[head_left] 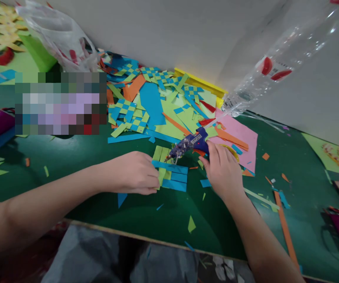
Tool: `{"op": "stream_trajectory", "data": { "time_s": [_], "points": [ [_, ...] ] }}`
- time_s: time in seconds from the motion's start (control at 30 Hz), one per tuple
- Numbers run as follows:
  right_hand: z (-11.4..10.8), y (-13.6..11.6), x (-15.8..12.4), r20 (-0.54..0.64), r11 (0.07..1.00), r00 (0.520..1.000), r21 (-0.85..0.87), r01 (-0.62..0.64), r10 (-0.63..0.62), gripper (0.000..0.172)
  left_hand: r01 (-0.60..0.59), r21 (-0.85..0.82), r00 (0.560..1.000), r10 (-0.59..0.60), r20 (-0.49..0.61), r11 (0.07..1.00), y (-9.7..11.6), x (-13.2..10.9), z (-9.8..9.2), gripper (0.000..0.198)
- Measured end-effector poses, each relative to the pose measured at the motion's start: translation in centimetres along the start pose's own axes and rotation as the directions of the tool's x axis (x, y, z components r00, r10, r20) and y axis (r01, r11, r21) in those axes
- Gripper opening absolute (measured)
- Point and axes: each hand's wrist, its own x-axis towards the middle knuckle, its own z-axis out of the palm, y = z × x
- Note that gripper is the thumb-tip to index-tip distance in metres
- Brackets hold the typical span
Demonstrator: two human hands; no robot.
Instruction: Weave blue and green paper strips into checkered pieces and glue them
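Observation:
My right hand [224, 169] is wrapped round the grip of a blue hot glue gun [196, 139]. The gun's nozzle points left and down, just over a small weave of blue and light-green paper strips [174, 176]. Whether the tip touches the paper I cannot tell. My left hand [140, 173] is closed at the left edge of this weave, its fingertips pinching the strips and partly hiding them. The strips' loose ends stick out to the right and to the back.
Behind lies a pile of woven blue-and-green paper pieces [131, 114]. A pink sheet [246, 145], a yellow tray [199, 86] and a clear plastic bottle [264, 74] are at the back right. A plastic bag [60, 35] stands at the back left. Paper scraps dot the green table [163, 220].

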Motion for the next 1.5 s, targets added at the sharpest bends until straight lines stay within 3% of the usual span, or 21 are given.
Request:
{"op": "stream_trajectory", "data": {
  "time_s": [0.63,1.5],
  "points": [
    [-0.08,-0.06,-0.03,-0.005,0.999,0.999,-0.013,0.041,-0.041,0.04,-0.007,0.004,1.0,0.007,0.008,1.0,-0.06,-0.03,0.01,0.023],
    [-0.07,-0.19,-0.09,0.012,1.0,1.0,-0.001,0.008,-0.008,0.04,0.0,0.006,1.0,0.0,0.021,1.0,-0.02,-0.08,0.06,0.023]
  ]
}}
